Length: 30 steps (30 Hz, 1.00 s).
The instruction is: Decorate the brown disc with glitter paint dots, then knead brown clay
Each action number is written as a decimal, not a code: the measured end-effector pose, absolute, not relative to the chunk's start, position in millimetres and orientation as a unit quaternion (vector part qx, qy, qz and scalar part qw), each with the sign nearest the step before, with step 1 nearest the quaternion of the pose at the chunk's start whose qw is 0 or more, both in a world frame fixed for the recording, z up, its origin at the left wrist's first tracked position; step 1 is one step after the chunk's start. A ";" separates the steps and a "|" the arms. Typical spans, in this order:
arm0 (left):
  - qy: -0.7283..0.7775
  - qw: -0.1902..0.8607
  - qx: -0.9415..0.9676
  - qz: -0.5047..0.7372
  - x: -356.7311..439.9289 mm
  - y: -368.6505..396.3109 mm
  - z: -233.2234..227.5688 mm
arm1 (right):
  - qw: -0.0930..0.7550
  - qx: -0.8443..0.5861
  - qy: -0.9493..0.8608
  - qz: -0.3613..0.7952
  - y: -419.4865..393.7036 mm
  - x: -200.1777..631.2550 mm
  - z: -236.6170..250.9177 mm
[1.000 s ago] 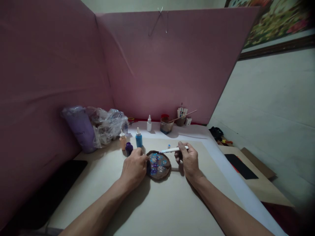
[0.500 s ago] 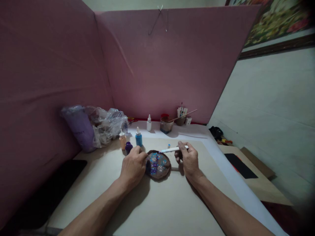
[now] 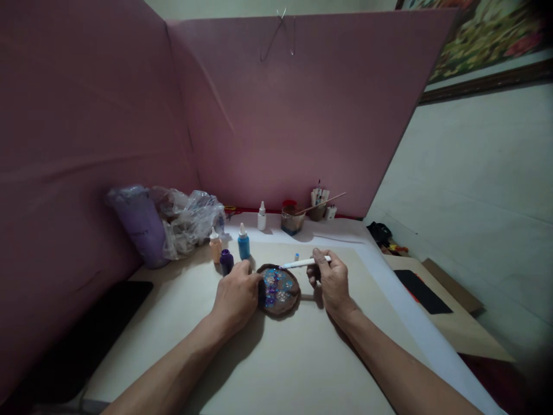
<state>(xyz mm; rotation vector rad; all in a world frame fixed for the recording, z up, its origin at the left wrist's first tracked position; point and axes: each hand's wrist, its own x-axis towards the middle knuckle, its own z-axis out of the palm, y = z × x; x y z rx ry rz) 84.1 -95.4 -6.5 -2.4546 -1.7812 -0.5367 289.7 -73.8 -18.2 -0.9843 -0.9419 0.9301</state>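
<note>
Two hands work: left [image 3: 235, 297] grips painted dish [image 3: 280, 291], right [image 3: 332, 280] fingers pinch white pen [image 3: 302, 263].

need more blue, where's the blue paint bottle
In the head view the blue bottle stands left of centre, just behind the left hand, between the purple bottle and the painted disc.

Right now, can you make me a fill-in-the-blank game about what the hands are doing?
1. The right hand holds a white ____.
2. The left hand touches the round brown disc on its ____ side.
3. The bottle behind the disc is ____ in colour.

Missing words: pen; left; blue
</note>
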 end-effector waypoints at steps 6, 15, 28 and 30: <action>-0.592 0.019 -0.792 -0.147 84.1 -94.5 -10.5 | 0.679 -0.440 -0.424 0.407 -73.5 290.0 -18.7; -0.587 0.055 -0.779 -0.215 85.1 -96.6 -3.4 | 0.678 -0.437 -0.420 0.416 -72.6 290.1 -19.1; -0.477 0.028 -0.811 -0.338 84.1 -97.4 -5.7 | 0.667 -0.447 -0.434 0.409 -74.0 289.8 -17.9; -0.443 0.015 -0.826 -0.349 84.9 -98.1 -4.9 | 0.664 -0.446 -0.440 0.408 -73.8 289.7 -18.5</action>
